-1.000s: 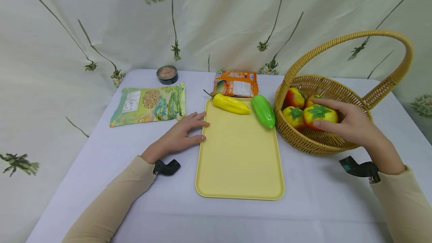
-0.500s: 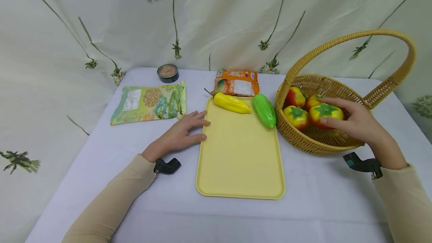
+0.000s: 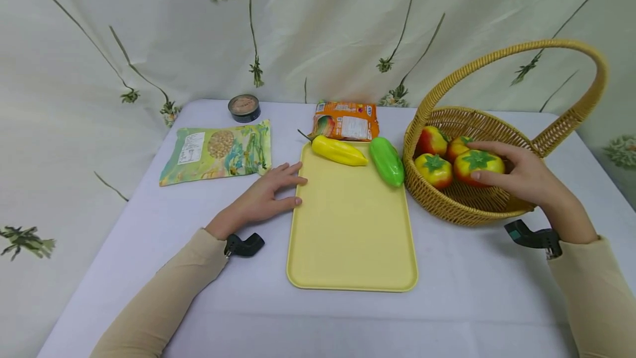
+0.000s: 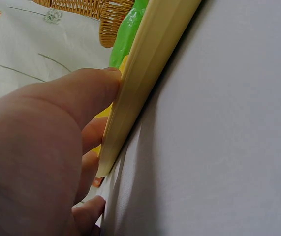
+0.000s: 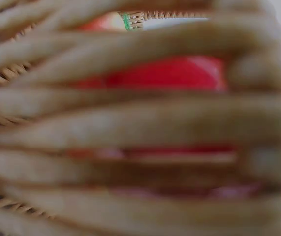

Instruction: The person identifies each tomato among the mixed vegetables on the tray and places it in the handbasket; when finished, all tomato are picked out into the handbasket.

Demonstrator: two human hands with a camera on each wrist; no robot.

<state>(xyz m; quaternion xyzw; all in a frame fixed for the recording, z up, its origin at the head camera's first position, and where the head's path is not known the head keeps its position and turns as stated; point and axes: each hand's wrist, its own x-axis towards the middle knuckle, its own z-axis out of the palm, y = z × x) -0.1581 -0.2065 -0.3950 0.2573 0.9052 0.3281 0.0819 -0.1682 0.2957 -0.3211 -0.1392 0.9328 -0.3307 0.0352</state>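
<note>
In the head view my right hand (image 3: 529, 175) reaches into the wicker basket (image 3: 447, 211) and grips a yellow-red persimmon (image 3: 478, 166) with a green leafy top. The thumb is on its near side, the fingers on its far side. Another persimmon (image 3: 434, 170) sits just left of it. My left hand (image 3: 258, 198) lies at the yellow tray (image 3: 353, 225)'s left edge; in the left wrist view its thumb and fingers touch the tray rim (image 4: 135, 93). Blurred wicker covers most of the right wrist view, with the fruit's red underside (image 5: 170, 73) showing through gaps.
A yellow pepper (image 3: 339, 151) and a green pepper (image 3: 387, 162) lie at the tray's far end. Behind stand an orange packet (image 3: 345, 121) and a small can (image 3: 244, 108). A green bag (image 3: 216, 152) lies far left. The basket's tall handle (image 3: 512, 51) arches overhead.
My right hand and the held persimmon have shifted slightly right inside the basket, widening the space beside the other persimmon. The left hand stays at the tray edge.
</note>
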